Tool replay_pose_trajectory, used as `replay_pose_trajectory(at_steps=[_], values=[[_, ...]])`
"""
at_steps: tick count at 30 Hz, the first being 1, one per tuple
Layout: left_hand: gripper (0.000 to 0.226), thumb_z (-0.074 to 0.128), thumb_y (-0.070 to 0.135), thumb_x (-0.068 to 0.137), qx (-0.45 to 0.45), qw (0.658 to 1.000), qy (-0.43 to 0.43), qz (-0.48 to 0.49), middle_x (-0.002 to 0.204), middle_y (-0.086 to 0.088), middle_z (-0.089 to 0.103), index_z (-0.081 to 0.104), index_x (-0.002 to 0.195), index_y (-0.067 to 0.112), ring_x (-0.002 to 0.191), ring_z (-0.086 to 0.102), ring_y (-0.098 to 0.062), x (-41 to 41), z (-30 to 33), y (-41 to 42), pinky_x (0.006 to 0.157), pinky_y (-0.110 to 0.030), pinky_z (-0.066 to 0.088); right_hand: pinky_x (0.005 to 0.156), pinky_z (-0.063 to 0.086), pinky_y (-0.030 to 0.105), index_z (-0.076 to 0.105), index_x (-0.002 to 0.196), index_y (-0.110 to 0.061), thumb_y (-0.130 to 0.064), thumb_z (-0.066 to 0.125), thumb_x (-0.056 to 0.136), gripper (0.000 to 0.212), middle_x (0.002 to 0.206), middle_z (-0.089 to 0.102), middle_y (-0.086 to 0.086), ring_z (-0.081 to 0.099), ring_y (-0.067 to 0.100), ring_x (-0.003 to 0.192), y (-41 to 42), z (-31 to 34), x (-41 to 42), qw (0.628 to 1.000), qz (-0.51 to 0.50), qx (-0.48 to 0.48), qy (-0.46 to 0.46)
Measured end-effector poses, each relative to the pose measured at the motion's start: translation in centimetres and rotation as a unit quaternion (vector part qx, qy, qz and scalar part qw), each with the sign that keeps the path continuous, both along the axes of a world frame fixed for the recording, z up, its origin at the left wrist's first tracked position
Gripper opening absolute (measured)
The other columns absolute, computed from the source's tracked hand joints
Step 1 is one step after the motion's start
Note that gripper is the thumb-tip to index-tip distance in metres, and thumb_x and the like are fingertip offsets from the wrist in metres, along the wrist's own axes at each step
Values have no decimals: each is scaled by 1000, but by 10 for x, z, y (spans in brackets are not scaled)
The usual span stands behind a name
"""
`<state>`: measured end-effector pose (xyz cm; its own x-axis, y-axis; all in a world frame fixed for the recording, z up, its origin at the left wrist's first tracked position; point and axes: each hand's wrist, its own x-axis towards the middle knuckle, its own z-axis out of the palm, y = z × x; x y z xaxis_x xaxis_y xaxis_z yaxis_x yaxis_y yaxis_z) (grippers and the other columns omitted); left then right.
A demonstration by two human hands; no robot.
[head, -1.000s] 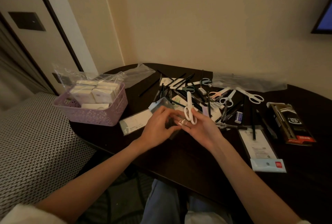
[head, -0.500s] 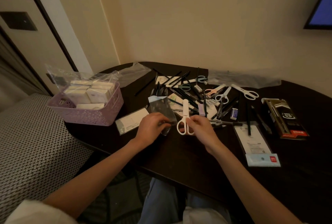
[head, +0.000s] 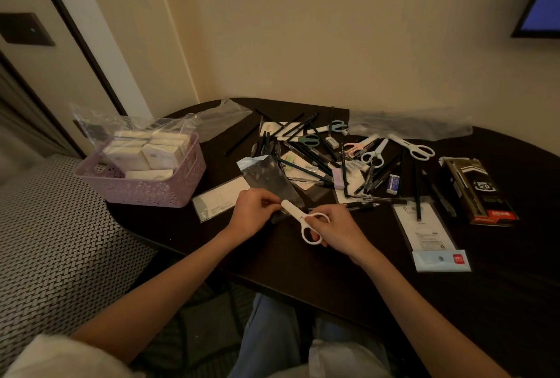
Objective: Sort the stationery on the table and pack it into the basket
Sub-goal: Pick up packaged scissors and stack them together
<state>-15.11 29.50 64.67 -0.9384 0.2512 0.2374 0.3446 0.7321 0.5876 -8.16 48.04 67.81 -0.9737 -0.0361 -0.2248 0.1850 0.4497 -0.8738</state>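
Observation:
My right hand (head: 335, 230) grips white scissors (head: 298, 216) by the handle rings, blade tip pointing up-left. My left hand (head: 253, 212) pinches the open end of a clear plastic sleeve (head: 269, 179) right at the scissors' tip. Both hands hover over the near edge of the dark table (head: 303, 262). The purple basket (head: 157, 186) stands at the table's left end, holding white boxes in a clear bag. Loose pens, pencils, erasers and more scissors (head: 413, 147) lie in a heap behind my hands.
A black pen box (head: 477, 189) lies at the right. Flat packaging cards (head: 430, 235) sit on the near right, another card (head: 219, 200) beside the basket. Empty clear bags (head: 406, 124) lie along the wall. A patterned seat (head: 54, 244) borders the table on the left.
The scissors have swung from upright to lying tilted, tip now toward my left hand. My left hand has shifted to the sleeve's opening, and both hands dropped closer to the table edge.

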Motion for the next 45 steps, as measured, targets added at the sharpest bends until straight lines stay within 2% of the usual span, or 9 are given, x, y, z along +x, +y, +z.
replay_pose_trajectory(at_steps=[3,6,10,15,19,23,31,40,45], values=[[16,69,11,86,8,1000,-14,18,100,-2,74,75,100,11,89,63,-4,-2,1,0,79,-9,45,59,48,23,69,105,-9,-17,57,94,17,75,64,4,60,11,67,0,2,-2,1000,-15,18,-6],[13,69,10,86,11,1000,16,21,96,-2,74,76,98,12,81,61,0,1,2,0,73,-4,46,63,46,22,69,105,-8,-17,58,94,18,77,65,4,60,9,69,-1,5,-2,999,-19,24,-10],[11,72,6,82,6,993,119,-22,90,-2,72,76,91,11,76,61,-4,13,1,2,74,-27,57,55,42,21,71,94,-6,-18,58,94,17,70,62,4,56,9,62,-2,10,1,999,-30,-19,-21],[13,73,7,80,-15,980,193,-38,95,-2,70,74,93,9,88,64,-13,29,3,10,79,-26,53,48,39,17,72,92,-5,-21,61,93,19,67,64,3,52,5,52,-6,14,1,989,-80,-116,-35],[15,73,5,80,-25,978,203,-32,96,-4,69,73,94,8,88,63,-14,36,5,12,77,-26,52,49,41,16,71,97,-3,-17,60,93,18,73,68,4,51,5,55,-6,18,1,959,-97,-248,-91],[14,72,4,80,-21,980,197,-7,94,-4,69,73,94,9,85,64,-14,38,7,11,74,-28,54,63,50,20,67,103,-6,-9,59,92,13,92,73,8,61,10,71,-4,21,5,968,-66,-234,-64],[11,71,7,83,15,982,191,3,93,-1,68,72,93,9,77,57,-3,44,10,20,69,-17,49,62,57,19,61,106,-3,-5,59,92,14,89,73,13,69,14,69,-16,16,8,953,-125,-275,-24],[10,71,7,83,59,982,179,0,91,1,68,72,93,9,68,54,2,53,16,27,65,-6,45,60,55,21,69,100,-9,-9,70,84,15,80,72,2,69,11,65,-26,2,10,964,-181,-176,90],[12,71,9,84,88,981,170,14,93,2,69,74,95,10,74,58,0,52,19,31,68,-11,51,63,58,29,69,104,-21,-30,69,86,20,87,70,-9,66,5,61,-29,-2,14,967,-162,11,197]])
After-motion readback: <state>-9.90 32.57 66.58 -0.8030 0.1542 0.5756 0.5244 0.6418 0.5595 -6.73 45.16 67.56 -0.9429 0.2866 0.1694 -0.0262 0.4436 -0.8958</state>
